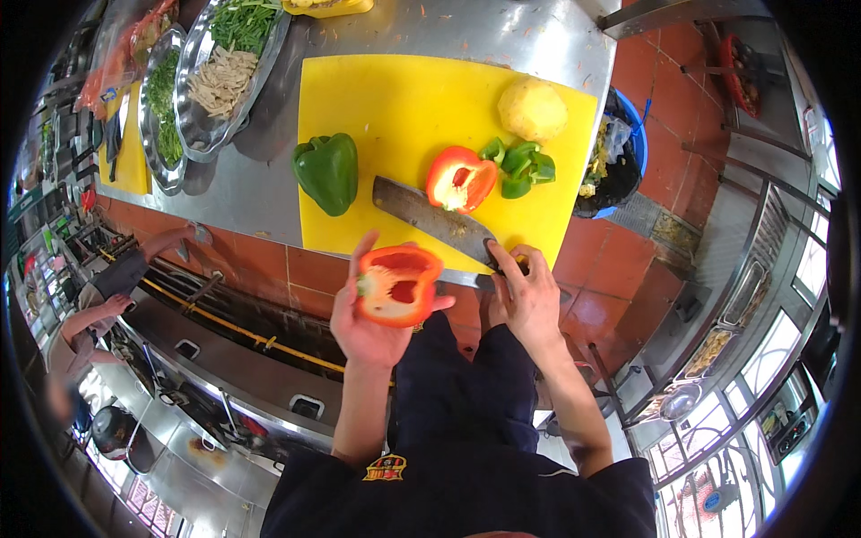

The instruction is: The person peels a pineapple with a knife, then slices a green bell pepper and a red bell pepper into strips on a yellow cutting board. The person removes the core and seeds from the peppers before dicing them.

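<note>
My left hand (363, 323) holds half of a red bell pepper (397, 323) near the yellow cutting board's front edge, its hollow, seeded side facing up. A broad-bladed kitchen knife (430, 218) lies slanted over the yellow cutting board (403, 101). The fingers of my right hand (528, 296) are around its handle, which they mostly hide. The other red pepper half (464, 178) rests cut side up beside the blade. Green pepper pieces (521, 168) lie to its right, below a peeled potato (533, 109). A whole green bell pepper (327, 173) sits at the board's left.
A second, narrower knife (464, 279) is at the board's front edge, under my right hand. Metal platters hold shredded pale food (223, 81) and chopped greens (165, 101) at left. A lined blue waste bin (635, 114) stands right of the table. Another person (101, 309) is at far left.
</note>
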### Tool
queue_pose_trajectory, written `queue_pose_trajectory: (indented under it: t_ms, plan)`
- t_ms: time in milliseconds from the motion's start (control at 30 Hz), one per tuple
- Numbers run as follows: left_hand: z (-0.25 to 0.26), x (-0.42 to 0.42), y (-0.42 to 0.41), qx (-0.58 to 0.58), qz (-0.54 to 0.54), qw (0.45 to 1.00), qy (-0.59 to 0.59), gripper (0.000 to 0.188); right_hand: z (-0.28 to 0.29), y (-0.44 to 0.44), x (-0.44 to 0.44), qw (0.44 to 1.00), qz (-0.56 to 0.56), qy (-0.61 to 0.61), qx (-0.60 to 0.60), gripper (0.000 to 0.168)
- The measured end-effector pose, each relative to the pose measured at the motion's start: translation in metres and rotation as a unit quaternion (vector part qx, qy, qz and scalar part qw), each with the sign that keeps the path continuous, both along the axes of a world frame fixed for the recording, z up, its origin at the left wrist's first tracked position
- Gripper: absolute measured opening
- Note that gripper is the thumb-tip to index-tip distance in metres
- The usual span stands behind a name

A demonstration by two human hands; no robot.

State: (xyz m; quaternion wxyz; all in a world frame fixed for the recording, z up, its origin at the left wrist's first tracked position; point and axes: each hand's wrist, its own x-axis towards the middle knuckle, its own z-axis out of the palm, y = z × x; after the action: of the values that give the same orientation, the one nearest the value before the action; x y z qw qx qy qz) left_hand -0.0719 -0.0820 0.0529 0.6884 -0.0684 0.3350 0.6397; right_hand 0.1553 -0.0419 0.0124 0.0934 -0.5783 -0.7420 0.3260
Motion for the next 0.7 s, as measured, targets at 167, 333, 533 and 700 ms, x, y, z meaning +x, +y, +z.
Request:
queue_pose_trajectory:
  t_ms: [167, 333, 533, 700]
  plan:
    - [-0.013, 0.035, 0.023, 0.047, -0.042, 0.998, 0.032, 0.067, 0.033, 0.005, 0.001, 0.991, -0.067, 0.114, 0.009, 0.040]
    - [-0.019, 0.070, 0.042, 0.148, -0.068, 0.977, 0.135, 0.045, 0.087, 0.026, -0.004, 0.962, -0.119, 0.222, -0.110, 0.042]
    - [-0.017, 0.107, 0.062, 0.185, -0.173, 0.909, 0.331, 0.040, 0.095, 0.035, 0.031, 0.939, -0.138, 0.215, -0.230, 0.046]
    - [-0.012, 0.136, 0.089, 0.216, -0.300, 0.883, 0.289, 0.056, 0.073, 0.027, 0.068, 0.864, -0.222, 0.367, -0.262, 0.042]
